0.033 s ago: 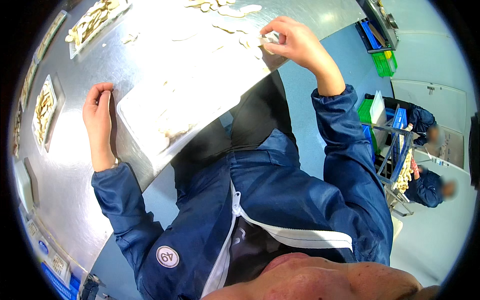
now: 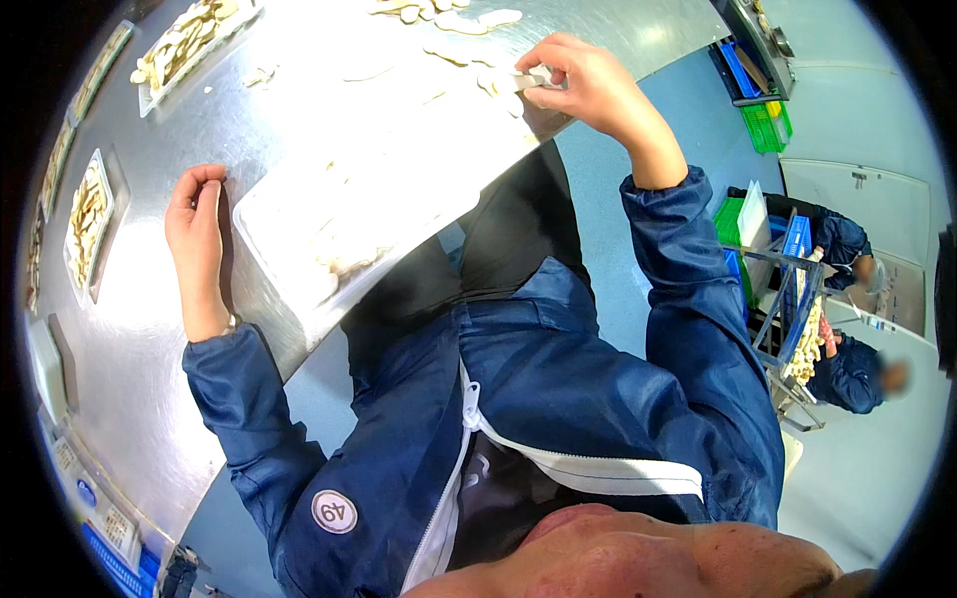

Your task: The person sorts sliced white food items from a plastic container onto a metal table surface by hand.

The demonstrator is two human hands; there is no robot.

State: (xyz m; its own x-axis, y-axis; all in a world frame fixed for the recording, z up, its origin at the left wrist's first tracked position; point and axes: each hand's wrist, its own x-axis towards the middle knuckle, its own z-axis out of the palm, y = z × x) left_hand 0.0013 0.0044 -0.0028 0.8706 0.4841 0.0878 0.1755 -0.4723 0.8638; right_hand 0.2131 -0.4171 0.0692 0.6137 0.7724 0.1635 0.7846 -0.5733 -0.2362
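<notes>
My right hand [image 2: 580,85], at the table's near right edge, pinches a pale mushroom [image 2: 533,80] between thumb and fingers. Just left of those fingertips lie several loose mushrooms [image 2: 506,98] on the metal table. My left hand [image 2: 196,224] rests on the tabletop with its fingers loosely curled and nothing visible in them. Close to its right side is a white tray [image 2: 261,261], reaching over the near table edge. Glare washes out most of that tray, though some pale mushrooms [image 2: 339,254] show inside.
Filled mushroom trays [image 2: 150,98], [image 2: 84,261] stand along the left and far left. More loose mushrooms [image 2: 431,10] lie at the far edge. To the right, beyond blue floor, two people work by a metal rack [image 2: 788,299] with blue and green crates.
My right fingers have shifted very slightly left, and the mushroom in them has turned a little. My left hand stays where it was.
</notes>
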